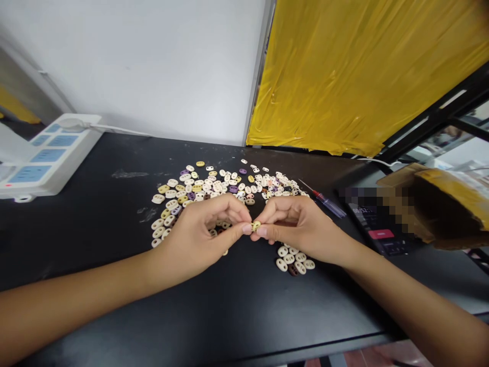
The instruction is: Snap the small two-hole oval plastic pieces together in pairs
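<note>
I have left hand (208,224) and right hand (301,224) both pinching one yellowish piece (256,225), loose pieces (217,187) on black table (237,316)

2 arms in view, a person's. Left hand (198,232) bare, smooth back, slim fingers (232,205). Right hand (305,224) bare, same slim build. Left forearm (95,288) and right forearm (397,290): both bare out to the frame edge, slender, smooth, narrowing toward the wrists. Left wrist (151,270) and right wrist (346,251) bare too. 2 thumbnails visible, left thumbnail (247,229) and right thumbnail (262,232): short, rounded, look plain. Other nails too small to tell.
</note>
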Demonstrator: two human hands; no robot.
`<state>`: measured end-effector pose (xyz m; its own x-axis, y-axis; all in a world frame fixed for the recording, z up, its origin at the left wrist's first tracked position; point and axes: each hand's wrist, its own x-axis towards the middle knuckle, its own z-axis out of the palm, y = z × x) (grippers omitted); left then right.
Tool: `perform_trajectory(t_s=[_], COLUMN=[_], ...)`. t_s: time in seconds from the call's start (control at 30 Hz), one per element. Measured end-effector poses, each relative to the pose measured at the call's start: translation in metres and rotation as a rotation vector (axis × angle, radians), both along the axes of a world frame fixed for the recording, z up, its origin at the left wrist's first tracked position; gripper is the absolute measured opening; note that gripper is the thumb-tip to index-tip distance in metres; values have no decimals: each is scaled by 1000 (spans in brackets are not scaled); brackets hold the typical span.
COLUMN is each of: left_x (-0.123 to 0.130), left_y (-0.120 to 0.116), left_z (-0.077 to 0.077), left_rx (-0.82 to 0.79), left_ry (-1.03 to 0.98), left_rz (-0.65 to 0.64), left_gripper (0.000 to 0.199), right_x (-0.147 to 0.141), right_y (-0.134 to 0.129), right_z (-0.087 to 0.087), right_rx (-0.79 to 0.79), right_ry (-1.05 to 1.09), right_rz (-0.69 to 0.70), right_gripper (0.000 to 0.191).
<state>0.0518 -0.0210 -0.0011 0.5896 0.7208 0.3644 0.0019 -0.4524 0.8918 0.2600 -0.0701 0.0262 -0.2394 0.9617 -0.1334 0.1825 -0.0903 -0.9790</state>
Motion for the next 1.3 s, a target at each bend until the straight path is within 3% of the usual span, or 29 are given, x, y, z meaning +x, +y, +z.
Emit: perform_trajectory(t_s=[0.17,0.5,1.17,1.3], left_x=[0,-1,-1,-1], left_y=[-1,-4,-7,-7], left_z=[4,1,-2,-3], left_rx=[-69,8,-11,-51], left_ry=[-60,-29,-4,-13], left_rz=[23,60,75,98], left_gripper=[11,19,28,20], right_x=[-5,-11,-21,-22], right_y=[-2,-3,-8,-9], right_z=[-4,-13,-15,-16], right_rx=[18,69,44,44], right_ry=[31,85,102,118], right_rz=[-27,-68,-128,-154], right_gripper=[21,27,27,26])
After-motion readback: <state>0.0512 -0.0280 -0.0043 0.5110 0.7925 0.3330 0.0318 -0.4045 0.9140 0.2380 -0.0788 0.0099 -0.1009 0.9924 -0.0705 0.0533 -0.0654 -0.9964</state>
